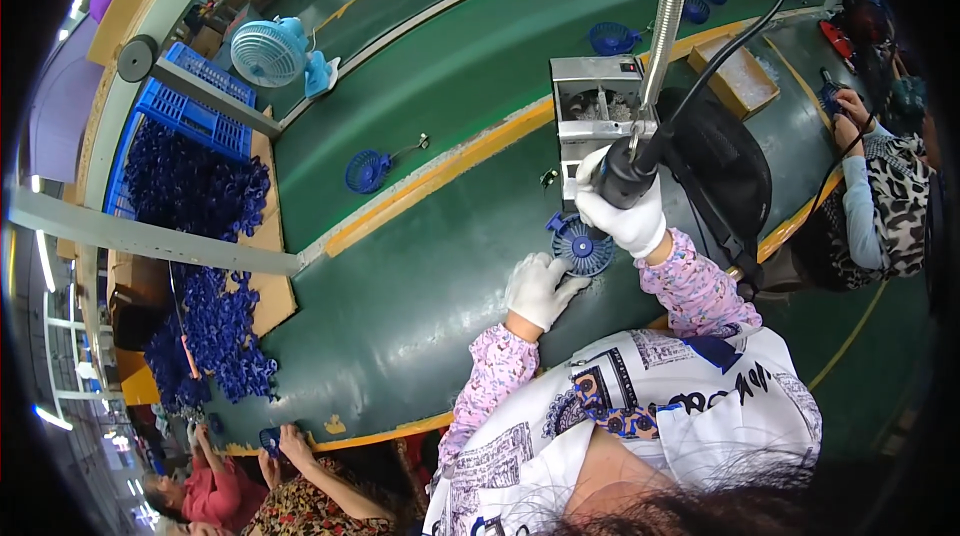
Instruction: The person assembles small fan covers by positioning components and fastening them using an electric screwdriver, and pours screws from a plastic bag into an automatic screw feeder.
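My right hand (625, 211), in a white glove, is wrapped round a black electric screwdriver (626, 176), which hangs from a metal coil spring (668, 21) with a black cable. The driver's tip is hidden by my glove. Just below it, a round dark-blue plastic fan guard (583, 248) with ribs and a central hub lies on the green bench. My left hand (540, 292), also white-gloved, holds the guard at its lower left rim, thumb and fingers on either side. Beyond my right hand stands a metal screw feeder (598, 106) with small screws in its tray.
A black bag (722, 161) lies right of the feeder, with a cardboard box (735, 76) behind it. A green conveyor belt (450, 86) carries blue guards (368, 171). Blue parts (215, 326) are heaped at left near blue crates (195, 121) and a light-blue fan (270, 51). Co-workers sit on both sides.
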Demonstrator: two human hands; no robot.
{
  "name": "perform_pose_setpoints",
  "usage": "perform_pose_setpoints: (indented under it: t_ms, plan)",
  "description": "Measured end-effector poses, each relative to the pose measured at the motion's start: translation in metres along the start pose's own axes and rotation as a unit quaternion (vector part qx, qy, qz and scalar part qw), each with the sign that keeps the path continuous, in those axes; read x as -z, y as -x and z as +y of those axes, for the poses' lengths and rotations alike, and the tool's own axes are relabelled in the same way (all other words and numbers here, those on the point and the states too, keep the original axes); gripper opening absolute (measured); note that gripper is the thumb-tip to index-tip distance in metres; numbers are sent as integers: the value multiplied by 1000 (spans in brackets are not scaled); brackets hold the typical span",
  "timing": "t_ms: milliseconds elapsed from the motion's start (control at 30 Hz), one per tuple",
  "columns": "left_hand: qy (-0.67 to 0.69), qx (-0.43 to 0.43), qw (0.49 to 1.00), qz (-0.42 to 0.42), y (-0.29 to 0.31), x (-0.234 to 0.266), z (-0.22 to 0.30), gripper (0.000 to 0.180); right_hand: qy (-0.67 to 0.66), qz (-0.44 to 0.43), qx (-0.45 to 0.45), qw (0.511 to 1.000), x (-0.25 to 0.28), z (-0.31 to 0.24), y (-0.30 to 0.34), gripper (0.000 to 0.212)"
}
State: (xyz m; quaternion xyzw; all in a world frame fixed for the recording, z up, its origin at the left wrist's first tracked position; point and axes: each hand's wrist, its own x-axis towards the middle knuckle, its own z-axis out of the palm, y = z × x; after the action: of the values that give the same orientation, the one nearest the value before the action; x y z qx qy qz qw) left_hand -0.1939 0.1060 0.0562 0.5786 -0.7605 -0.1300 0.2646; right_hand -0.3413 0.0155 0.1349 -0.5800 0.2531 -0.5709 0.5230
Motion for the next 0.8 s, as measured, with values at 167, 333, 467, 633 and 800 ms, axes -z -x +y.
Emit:
perform_pose_setpoints:
  t_ms: [167, 333, 467, 633, 800]
  plan:
    - [4, -12, 1000, 14, 1, -1, 0, 28, 7, -2, -68, 998, -3, 8, 2, 21]
    - [5, -4, 1000, 6, 0, 0, 2, 28, -3, -85, -54, 995, 5, 14, 3, 19]
    - [-3, -4, 1000, 12, -1, -1, 2, 30, -2, -113, -75, 991, 5, 14, 3, 19]
    - [-17, -5, 1000, 11, 0, -1, 1, 29, -12, -22, -7, 1000, 1, -10, -5, 21]
    - [-17, -10, 1000, 18, 0, -1, 2, 29, 37, 32, 89, 995, 12, -34, -33, 21]
